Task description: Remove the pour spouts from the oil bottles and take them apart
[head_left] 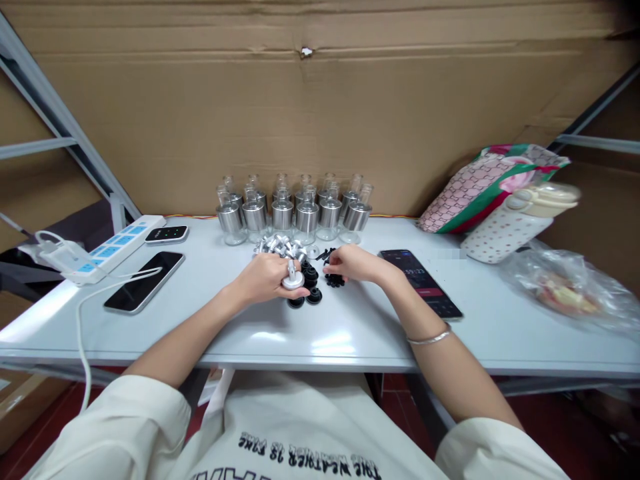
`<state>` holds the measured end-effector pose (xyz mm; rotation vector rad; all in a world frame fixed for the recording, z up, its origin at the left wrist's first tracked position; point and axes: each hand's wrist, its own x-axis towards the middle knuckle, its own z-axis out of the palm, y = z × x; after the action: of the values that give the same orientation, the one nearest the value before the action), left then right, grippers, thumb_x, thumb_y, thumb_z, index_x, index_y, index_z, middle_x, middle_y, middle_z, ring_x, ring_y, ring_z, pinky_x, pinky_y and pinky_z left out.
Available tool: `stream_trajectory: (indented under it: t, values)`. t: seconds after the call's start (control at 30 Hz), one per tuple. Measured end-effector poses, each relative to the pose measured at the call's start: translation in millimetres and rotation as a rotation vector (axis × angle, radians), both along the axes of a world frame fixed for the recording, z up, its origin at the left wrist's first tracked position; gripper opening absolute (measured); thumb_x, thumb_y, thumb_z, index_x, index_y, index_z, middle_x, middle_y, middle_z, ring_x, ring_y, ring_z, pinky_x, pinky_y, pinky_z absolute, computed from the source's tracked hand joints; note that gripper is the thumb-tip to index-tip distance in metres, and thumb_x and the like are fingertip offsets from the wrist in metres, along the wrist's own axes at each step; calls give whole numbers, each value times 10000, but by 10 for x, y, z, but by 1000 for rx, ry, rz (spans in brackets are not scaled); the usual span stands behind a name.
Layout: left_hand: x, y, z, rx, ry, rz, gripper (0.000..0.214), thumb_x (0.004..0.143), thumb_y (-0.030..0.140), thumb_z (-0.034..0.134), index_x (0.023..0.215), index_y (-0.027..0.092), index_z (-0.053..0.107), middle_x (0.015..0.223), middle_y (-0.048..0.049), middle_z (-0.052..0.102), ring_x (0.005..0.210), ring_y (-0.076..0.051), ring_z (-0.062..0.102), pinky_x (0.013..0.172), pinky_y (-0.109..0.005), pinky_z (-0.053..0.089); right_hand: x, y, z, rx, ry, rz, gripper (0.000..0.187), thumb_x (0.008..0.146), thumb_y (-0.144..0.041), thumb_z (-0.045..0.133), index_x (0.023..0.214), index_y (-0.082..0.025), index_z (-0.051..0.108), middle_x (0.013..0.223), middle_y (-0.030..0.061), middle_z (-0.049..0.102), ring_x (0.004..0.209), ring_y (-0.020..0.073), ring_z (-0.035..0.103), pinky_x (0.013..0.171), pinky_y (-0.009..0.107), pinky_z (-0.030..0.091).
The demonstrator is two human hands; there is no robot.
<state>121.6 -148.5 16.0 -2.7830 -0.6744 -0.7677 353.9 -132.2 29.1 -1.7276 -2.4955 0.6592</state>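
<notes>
A silver pourer top with a round flat base (pixel 293 279) is gripped in my left hand (pixel 267 279), its stem pointing up. My right hand (pixel 353 262) reaches down with fingers bent at a pile of small black parts (pixel 334 279); whether a piece is pinched there is too small to make out. Between the hands lie several round black stoppers (pixel 313 296). Just behind my left hand is a heap of silver pourer tops (pixel 280 247). Rows of glass bottles with brushed-metal bands (pixel 307 217) stand upright at the back.
On the left are a power strip (pixel 117 247), a small black-faced device (pixel 167 234) and a phone with a white cable (pixel 145 283). To the right lie a lit phone (pixel 423 285), a patterned bag (pixel 480 187), a tilted dotted bottle (pixel 513 223) and a clear plastic bag (pixel 575 287). Cardboard (pixel 300 113) backs the table.
</notes>
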Motion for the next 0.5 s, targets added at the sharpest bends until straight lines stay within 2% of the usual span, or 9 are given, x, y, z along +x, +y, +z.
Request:
stream_trajectory:
  t: [0.17,0.37,0.5]
  values:
    - [-3,7,-6,-9,18,17,599,894,651,268,742,162,580,509,5,516,471,-123,487,522,-231,325,-13,9,-35,-75,47,-30,230,828,-256,564,624,-157,522,515,-2,544,462,102,535,475,200,405]
    - [7,-3,-3,-24,22,30,600,884,660,286,730,163,585,500,8,517,467,-121,486,517,-229,326,45,31,-45,-135,137,-24,70,805,-192,571,767,-143,602,660,23,629,506,104,571,494,202,450]
    - [8,-9,8,-21,21,32,610,885,663,274,729,163,586,499,5,520,466,-121,489,514,-230,323,46,23,-24,-155,147,-14,73,801,-168,557,766,-143,616,687,30,639,547,112,581,516,207,462]
